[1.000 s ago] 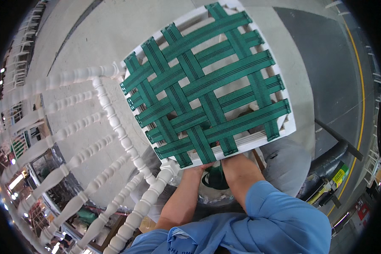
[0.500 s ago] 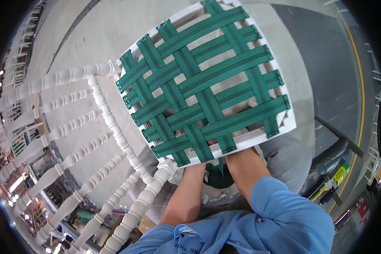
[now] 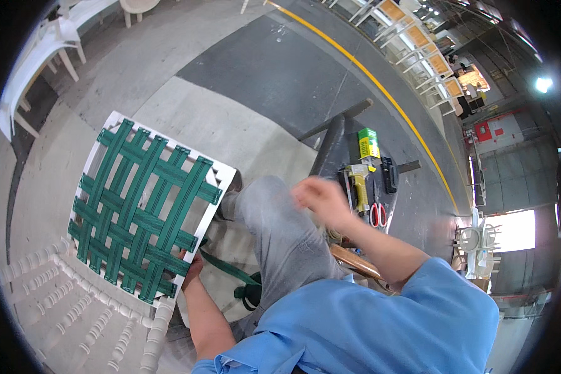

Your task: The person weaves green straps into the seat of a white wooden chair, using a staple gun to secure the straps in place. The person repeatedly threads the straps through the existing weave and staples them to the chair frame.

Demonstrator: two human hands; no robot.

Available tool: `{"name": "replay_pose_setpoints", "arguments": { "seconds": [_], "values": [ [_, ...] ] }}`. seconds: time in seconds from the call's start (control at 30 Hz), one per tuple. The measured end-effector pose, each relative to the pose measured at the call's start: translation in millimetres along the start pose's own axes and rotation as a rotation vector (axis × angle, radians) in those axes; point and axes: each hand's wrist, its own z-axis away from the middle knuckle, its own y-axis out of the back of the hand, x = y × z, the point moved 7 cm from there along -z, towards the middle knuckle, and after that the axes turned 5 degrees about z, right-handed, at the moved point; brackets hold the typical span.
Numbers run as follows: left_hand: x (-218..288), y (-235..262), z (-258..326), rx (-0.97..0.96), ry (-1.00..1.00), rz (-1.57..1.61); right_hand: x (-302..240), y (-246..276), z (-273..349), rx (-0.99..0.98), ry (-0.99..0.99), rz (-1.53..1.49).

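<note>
A white chair with turned spindles stands at the left, its seat frame (image 3: 223, 177) crossed by woven green webbing (image 3: 144, 206). My left hand (image 3: 193, 267) is at the near right side of the seat, with its fingers hidden at the frame and webbing. Close to that hand a loose green strap (image 3: 227, 267) runs down to a dark green roll (image 3: 250, 292) beside my leg. My right hand (image 3: 323, 198) is in the air over my grey-trousered knee, blurred, its finger position unclear. Just beyond it, a yellow-green staple gun (image 3: 359, 186) lies on a dark bench.
On the dark bench (image 3: 331, 146) at my right are a green and yellow box (image 3: 368, 143), red-handled scissors (image 3: 378, 215) and a black object (image 3: 389, 174). A yellow line (image 3: 380, 81) crosses the floor. White chair frames (image 3: 417, 50) stand far off.
My view has swung right, putting the chair at the left and the bench in sight. My right hand has come out from under the seat toward the bench; my left stays at the seat.
</note>
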Motion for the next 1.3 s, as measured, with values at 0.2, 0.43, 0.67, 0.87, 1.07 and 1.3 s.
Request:
{"name": "replay_pose_setpoints", "arguments": {
  "seconds": [0.2, 0.43, 0.67, 0.87, 1.07, 1.3],
  "values": [
    [-17.4, -5.5, -3.2, 0.048, -0.003, 0.015, 146.4, 219.1, 27.3, 0.453, -0.546, 0.875],
    [14.2, 12.5, 4.5, 0.179, -0.131, 0.184, 183.6, 200.5, 5.8, 0.39, -0.506, 0.467],
    [8.5, 13.1, 5.9, 0.191, -0.014, 0.287, 61.6, 167.5, 13.8, 0.357, 0.113, 0.5],
    [10.6, 14.9, 4.8, 0.148, -0.046, 0.265, -45.9, 22.3, 33.0, -0.093, -0.168, 0.047],
    [8.4, 14.9, 1.9, 0.11, -0.025, 0.272, -85.9, -193.1, 54.0, -0.658, -0.113, 0.116],
    [9.8, 14.8, 0.6, 0.087, -0.02, 0.248, -63.2, -276.0, 48.9, -0.671, -0.166, 0.309]
  ]
}}
